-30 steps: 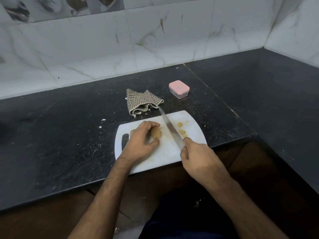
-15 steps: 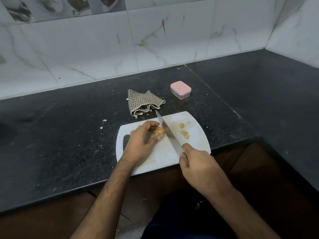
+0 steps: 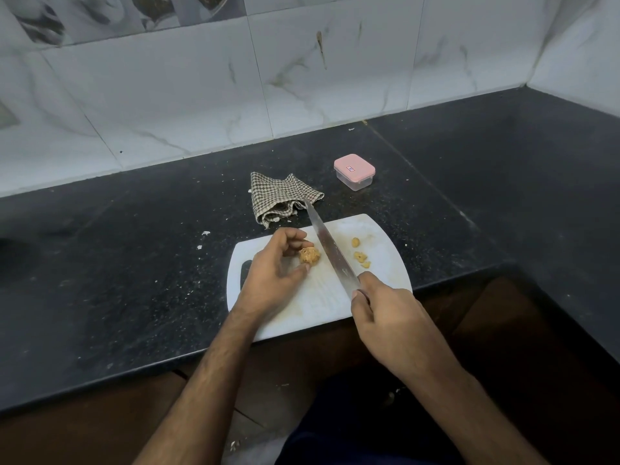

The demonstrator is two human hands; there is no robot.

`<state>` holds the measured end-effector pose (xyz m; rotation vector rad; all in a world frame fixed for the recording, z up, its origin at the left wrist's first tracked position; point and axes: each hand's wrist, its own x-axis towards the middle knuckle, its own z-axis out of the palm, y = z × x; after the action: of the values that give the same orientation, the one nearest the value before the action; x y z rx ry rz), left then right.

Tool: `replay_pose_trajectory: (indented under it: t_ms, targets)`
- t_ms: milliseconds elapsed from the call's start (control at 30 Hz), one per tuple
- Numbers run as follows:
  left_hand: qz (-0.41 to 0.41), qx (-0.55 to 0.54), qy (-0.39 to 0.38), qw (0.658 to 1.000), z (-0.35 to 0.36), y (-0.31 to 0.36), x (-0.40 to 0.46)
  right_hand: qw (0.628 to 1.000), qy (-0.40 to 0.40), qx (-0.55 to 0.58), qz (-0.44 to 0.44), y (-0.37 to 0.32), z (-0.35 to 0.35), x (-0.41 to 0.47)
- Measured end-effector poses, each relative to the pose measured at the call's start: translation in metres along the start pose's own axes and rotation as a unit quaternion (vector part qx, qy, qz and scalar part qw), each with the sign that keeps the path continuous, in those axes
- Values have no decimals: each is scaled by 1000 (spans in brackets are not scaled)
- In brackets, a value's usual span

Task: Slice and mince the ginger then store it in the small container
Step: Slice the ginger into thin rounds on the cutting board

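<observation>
Two hands are working over a white cutting board [image 3: 379, 290] on a black speckled counter [image 3: 134, 280]: the left hand [image 3: 273, 273] is pinching the ginger [image 3: 309, 255], the right hand [image 3: 392, 317] is gripping a knife [image 3: 330, 246]. At one o'clock the lidded pink container [image 3: 354, 171] is sitting before marble wall tiles [image 3: 335, 68].

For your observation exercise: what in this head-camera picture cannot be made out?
- Knife handle: hidden inside the right hand.
- Small pink-lidded clear plastic container: contents and label too small to tell.
- Steel knife blade: whether it touches the white plastic cutting board is unclear.
</observation>
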<state>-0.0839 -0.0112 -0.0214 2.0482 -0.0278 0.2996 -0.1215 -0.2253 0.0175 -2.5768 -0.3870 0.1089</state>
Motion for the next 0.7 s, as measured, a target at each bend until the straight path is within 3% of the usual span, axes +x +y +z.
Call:
replay_pose_trajectory:
  t_ms: [400,700]
  targets:
    - [15,90,-10,996,-1,-1,5,999,0,-33,3,8,-1,10]
    - [-22,70,8,997,3,3,2,999,-23,-37,-9,13,-1,16]
